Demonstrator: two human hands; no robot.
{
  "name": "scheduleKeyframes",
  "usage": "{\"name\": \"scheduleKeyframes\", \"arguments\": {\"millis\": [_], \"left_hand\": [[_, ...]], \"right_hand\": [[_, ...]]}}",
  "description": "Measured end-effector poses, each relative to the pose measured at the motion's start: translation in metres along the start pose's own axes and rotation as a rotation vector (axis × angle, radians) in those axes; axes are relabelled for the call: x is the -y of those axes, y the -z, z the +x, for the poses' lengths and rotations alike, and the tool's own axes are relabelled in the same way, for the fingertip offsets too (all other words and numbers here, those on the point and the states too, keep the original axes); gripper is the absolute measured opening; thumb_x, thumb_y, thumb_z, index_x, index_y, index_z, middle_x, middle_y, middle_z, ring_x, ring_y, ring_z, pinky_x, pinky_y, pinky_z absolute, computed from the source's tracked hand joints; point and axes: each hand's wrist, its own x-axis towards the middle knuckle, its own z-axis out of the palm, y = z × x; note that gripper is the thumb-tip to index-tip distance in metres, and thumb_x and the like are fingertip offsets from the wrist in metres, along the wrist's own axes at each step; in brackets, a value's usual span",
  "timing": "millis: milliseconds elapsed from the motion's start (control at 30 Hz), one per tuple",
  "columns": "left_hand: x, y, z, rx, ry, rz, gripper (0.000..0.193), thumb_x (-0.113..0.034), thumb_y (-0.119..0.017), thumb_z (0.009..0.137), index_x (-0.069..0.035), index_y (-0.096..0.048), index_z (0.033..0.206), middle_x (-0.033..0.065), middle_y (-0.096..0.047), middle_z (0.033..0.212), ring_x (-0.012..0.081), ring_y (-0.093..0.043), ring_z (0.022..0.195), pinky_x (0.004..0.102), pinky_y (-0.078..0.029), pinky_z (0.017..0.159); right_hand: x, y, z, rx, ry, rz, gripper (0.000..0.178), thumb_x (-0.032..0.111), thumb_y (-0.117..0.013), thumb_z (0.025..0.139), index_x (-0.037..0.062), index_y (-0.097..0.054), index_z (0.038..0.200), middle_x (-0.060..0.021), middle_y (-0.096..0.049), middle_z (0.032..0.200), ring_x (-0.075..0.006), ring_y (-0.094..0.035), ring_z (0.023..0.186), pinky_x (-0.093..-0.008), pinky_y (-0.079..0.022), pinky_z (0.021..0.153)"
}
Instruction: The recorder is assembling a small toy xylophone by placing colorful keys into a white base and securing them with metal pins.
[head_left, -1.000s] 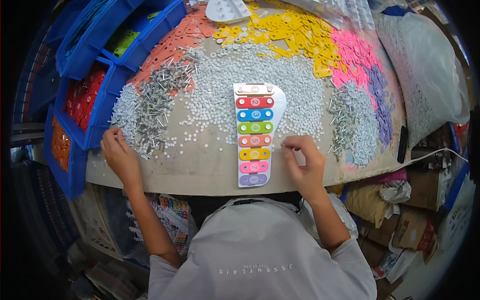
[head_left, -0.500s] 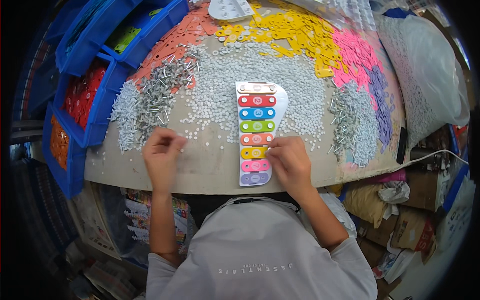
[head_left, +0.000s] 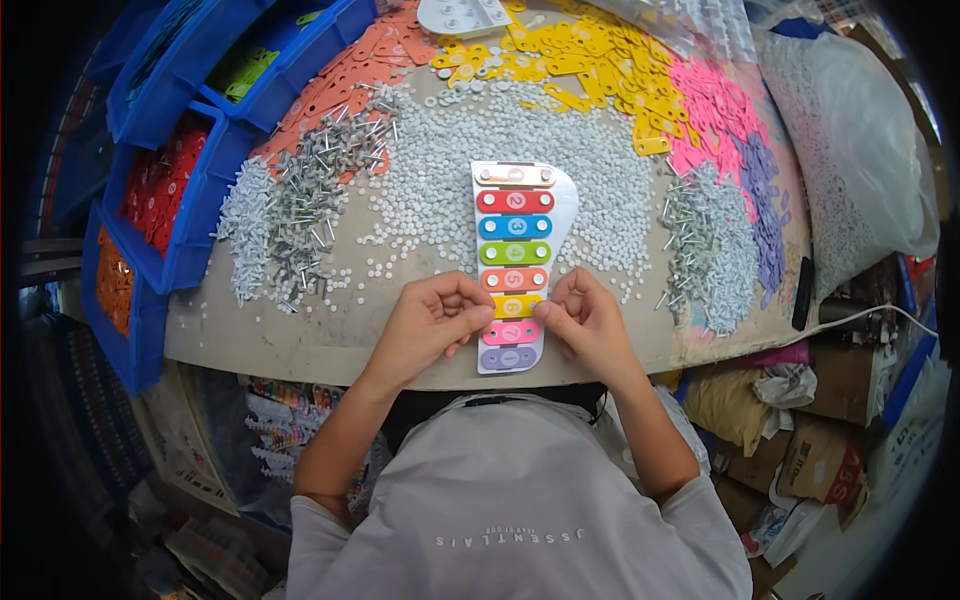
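Note:
A toy xylophone [head_left: 563, 205] with a white base lies on the table, its wide bulge to the right. Coloured bars cross it from top to bottom. Round white caps sit at the ends of the upper bars, while the pink bar [head_left: 510, 333] and the purple bar [head_left: 509, 357] show bare holes. At the left end of the yellow bar [head_left: 515, 307], my left hand [head_left: 432, 325] has thumb and forefinger pinched. My right hand [head_left: 588, 322] pinches at the same bar's right end. Whatever small piece each hand holds is hidden by the fingertips.
Loose white caps [head_left: 440, 150] cover the table beyond the xylophone. Metal pins [head_left: 310, 220] and white pegs [head_left: 245, 210] lie in heaps on both sides. Coral, yellow [head_left: 610, 70], pink and purple bars ring the far edge. Blue bins [head_left: 205, 210] stand left; a clear bag [head_left: 850, 140] stands right.
My left hand has moved right from beside the metal pins to the yellow bar's left end. My right hand stays at that bar's right end, its fingers turned slightly.

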Motion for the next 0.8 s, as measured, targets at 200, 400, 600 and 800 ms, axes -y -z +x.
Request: {"name": "scheduleKeyframes", "arguments": {"millis": [200, 400, 600, 800], "left_hand": [[-0.005, 0.002, 0.001, 0.022, 0.032, 0.027, 0.012, -0.002, -0.069, 0.092, 0.002, -0.064, 0.102, 0.0046, -0.068, 0.079, 0.0020, -0.053, 0.059, 0.0159, -0.040, 0.048], [-0.003, -0.002, 0.006, -0.040, -0.034, 0.291, 0.048, -0.008, -0.071, 0.093, 0.000, -0.043, 0.131, 0.0019, -0.064, 0.074, 0.0023, -0.052, 0.059, 0.0176, -0.038, 0.054], [-0.015, 0.002, 0.017, 0.044, 0.048, 0.381, 0.062, -0.016, -0.073, 0.093, 0.001, -0.033, 0.137, 0.0006, -0.060, 0.067, 0.0029, -0.052, 0.058, 0.0186, -0.035, 0.053], [-0.011, 0.005, 0.022, 0.105, 0.085, 0.327, 0.060, -0.018, -0.072, 0.094, 0.002, -0.032, 0.134, 0.0025, -0.062, 0.068, 0.0037, -0.054, 0.059, 0.0191, -0.036, 0.052]], "right_hand": [[0.002, 0.000, 0.002, 0.034, -0.045, 0.000, 0.028, 0.020, -0.074, 0.094, 0.0053, -0.050, 0.093, 0.0042, -0.054, 0.061, -0.0005, -0.041, 0.046, -0.0203, -0.026, 0.041], [0.006, 0.000, 0.002, 0.041, -0.096, 0.000, 0.028, 0.021, -0.075, 0.094, 0.0038, -0.052, 0.095, 0.0030, -0.056, 0.061, -0.0019, -0.043, 0.045, -0.0211, -0.029, 0.040], [0.010, 0.000, 0.002, 0.082, -0.123, -0.001, 0.029, 0.022, -0.071, 0.097, 0.0024, -0.051, 0.104, -0.0012, -0.063, 0.066, -0.0038, -0.045, 0.045, -0.0217, -0.031, 0.040], [0.006, 0.001, 0.005, 0.174, -0.128, 0.016, 0.025, 0.022, -0.064, 0.101, 0.0038, -0.050, 0.108, -0.0037, -0.068, 0.077, -0.0040, -0.046, 0.048, -0.0215, -0.032, 0.042]]}}
